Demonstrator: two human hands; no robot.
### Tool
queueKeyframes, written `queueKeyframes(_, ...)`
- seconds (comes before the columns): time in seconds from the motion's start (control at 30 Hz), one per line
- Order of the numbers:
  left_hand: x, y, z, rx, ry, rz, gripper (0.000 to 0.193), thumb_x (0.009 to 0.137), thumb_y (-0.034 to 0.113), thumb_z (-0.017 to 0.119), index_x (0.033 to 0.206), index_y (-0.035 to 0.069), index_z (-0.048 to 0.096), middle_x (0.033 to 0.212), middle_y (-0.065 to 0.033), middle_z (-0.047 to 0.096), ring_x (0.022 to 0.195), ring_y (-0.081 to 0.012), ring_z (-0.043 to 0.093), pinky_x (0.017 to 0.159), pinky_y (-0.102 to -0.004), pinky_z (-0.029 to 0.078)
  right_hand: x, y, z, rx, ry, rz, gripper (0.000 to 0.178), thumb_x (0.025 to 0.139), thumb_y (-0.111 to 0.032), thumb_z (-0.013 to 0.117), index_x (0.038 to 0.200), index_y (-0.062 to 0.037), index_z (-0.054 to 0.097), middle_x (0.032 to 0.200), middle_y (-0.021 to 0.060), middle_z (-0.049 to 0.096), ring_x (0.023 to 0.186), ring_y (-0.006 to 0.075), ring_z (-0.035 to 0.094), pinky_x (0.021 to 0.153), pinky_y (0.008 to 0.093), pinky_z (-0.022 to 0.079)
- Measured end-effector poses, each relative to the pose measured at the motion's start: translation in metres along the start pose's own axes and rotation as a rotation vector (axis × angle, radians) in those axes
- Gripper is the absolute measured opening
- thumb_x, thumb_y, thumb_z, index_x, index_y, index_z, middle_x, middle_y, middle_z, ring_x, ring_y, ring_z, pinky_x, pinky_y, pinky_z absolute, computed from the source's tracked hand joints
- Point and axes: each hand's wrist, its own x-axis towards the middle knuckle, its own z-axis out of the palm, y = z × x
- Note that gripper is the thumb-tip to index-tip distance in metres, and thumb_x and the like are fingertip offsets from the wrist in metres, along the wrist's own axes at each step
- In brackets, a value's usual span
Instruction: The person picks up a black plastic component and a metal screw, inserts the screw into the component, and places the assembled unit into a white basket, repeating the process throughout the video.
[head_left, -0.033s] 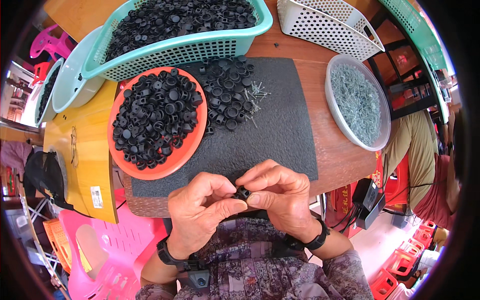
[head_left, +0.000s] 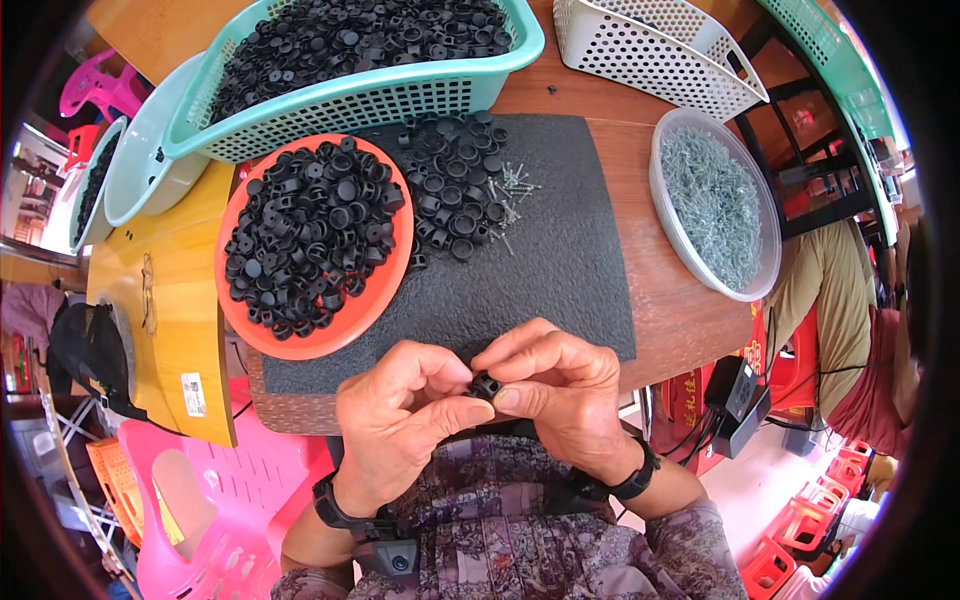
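Pinched between both hands is a small black plastic part (head_left: 486, 385), held just off the near edge of the table. My left hand (head_left: 405, 415) grips it from the left with thumb and forefinger; my right hand (head_left: 565, 390) has it by thumb and fingertips from the other side. Fingers hide much of its shape. Beyond them lies a dark grey mat (head_left: 540, 270), bearing a heap of black round plastic parts (head_left: 455, 190) and a few loose screws (head_left: 512, 195). An orange-red bowl (head_left: 340, 335) full of similar black parts stands on the mat's left.
Behind the bowl, a teal basket (head_left: 400, 100) is piled with black parts. A clear round tub (head_left: 665, 200) of screws stands at the right, below a white perforated basket (head_left: 640, 65). A pink chair (head_left: 230, 480) is at lower left. Another person's legs (head_left: 825, 300) show at right.
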Motion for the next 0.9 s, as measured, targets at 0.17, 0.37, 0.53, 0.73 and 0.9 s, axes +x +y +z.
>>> queueKeyframes(0.17,0.000,0.002,0.002,-0.213,0.004,-0.154,0.026,0.073,0.002,0.075,0.092,-0.002,0.058,0.081,-0.0050,0.063,0.072,-0.0070,0.060,0.064,-0.0213,0.052,0.000,-0.001,0.000,0.005,-0.011,0.011,0.022,0.073,0.016,0.062,0.089,0.0010,0.067,0.103,0.0135,0.061,0.087,0.0148,0.060,0.075,0.0257,0.052)
queueKeyframes(0.37,0.003,0.003,0.004,-0.171,0.003,-0.134,0.028,0.072,0.002,0.076,0.095,-0.001,0.060,0.080,-0.0044,0.063,0.072,-0.0071,0.060,0.064,-0.0211,0.052,0.002,0.000,-0.001,0.051,0.007,0.029,0.021,0.074,0.016,0.062,0.088,0.0010,0.066,0.104,0.0131,0.060,0.087,0.0143,0.060,0.074,0.0255,0.052)
queueKeyframes(0.53,0.003,0.001,0.002,-0.063,-0.010,-0.133,0.029,0.071,0.006,0.077,0.096,0.000,0.063,0.078,-0.0025,0.063,0.070,-0.0055,0.058,0.061,-0.0201,0.049,0.001,-0.001,-0.002,0.057,0.035,0.089,0.020,0.074,0.016,0.062,0.088,0.0012,0.066,0.104,0.0122,0.060,0.088,0.0139,0.060,0.075,0.0252,0.052)
queueKeyframes(0.73,0.007,0.001,0.001,0.042,-0.042,-0.065,0.031,0.071,0.007,0.077,0.099,0.000,0.064,0.076,-0.0017,0.062,0.069,-0.0050,0.057,0.059,-0.0199,0.048,0.002,-0.003,-0.002,0.055,0.071,0.138,0.019,0.074,0.015,0.062,0.088,0.0017,0.066,0.104,0.0115,0.059,0.088,0.0137,0.059,0.077,0.0246,0.051)
queueKeyframes(0.9,0.009,0.001,0.000,0.013,-0.081,-0.082,0.032,0.071,0.009,0.077,0.098,0.000,0.064,0.076,-0.0018,0.062,0.068,-0.0054,0.057,0.059,-0.0198,0.048,0.001,-0.010,0.002,0.070,0.084,0.174,0.019,0.074,0.014,0.063,0.087,0.0018,0.067,0.101,0.0105,0.059,0.087,0.0135,0.059,0.076,0.0245,0.050)
